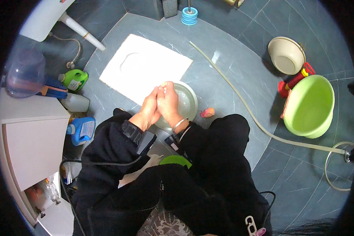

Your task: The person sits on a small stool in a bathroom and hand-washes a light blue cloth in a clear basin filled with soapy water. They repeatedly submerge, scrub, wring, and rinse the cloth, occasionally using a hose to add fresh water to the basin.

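Observation:
My left hand (147, 109) and my right hand (168, 103) are pressed together, fingers closed and wrapped, above the left part of a pale round basin (194, 103). Whatever lies between the palms, if anything, is hidden. The basin stands on the grey floor between my knees, and the liquid in it looks clear. A white rectangular board (153, 55) lies flat just beyond my hands, with a faint curved mark on it. To the right of the basin is a small crumpled pink and orange piece (207, 113).
A pale hose (240, 96) runs across the floor to the right wall. A green tub (308, 106) and a beige bucket (285, 59) stand at the right. At the left are a white cabinet (35, 145), a green bottle (75, 80) and a blue bottle (83, 130).

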`<control>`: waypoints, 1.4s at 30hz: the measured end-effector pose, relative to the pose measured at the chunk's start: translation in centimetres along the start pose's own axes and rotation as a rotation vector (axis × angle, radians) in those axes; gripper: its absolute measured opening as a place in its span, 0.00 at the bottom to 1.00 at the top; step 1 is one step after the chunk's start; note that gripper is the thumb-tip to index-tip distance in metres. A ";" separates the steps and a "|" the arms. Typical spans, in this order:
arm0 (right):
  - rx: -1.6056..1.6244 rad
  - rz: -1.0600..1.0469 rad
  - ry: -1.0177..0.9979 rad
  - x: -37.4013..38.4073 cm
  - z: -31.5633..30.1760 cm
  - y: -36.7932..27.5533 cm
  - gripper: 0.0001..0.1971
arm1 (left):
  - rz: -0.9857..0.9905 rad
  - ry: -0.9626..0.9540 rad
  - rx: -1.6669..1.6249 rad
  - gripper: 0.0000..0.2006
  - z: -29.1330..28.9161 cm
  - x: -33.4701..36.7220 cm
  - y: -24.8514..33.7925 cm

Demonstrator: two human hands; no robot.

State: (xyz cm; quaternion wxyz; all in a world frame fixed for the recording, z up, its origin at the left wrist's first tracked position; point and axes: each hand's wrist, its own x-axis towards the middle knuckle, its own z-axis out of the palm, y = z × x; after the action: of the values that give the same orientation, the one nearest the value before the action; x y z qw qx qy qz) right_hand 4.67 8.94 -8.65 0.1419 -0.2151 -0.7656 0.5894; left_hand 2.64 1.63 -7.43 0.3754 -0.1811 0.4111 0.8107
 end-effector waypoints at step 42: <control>0.398 -0.055 -0.024 3.9 -2.6 0.6 0.26 | 0.252 0.081 0.580 0.16 4.5 -0.8 2.9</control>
State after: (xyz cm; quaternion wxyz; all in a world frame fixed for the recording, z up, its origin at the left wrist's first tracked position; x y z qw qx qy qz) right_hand 2.60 13.17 -8.73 0.1886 -0.1546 -0.6413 0.7275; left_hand 0.97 3.78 -2.73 0.2914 -0.0465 0.6588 0.6920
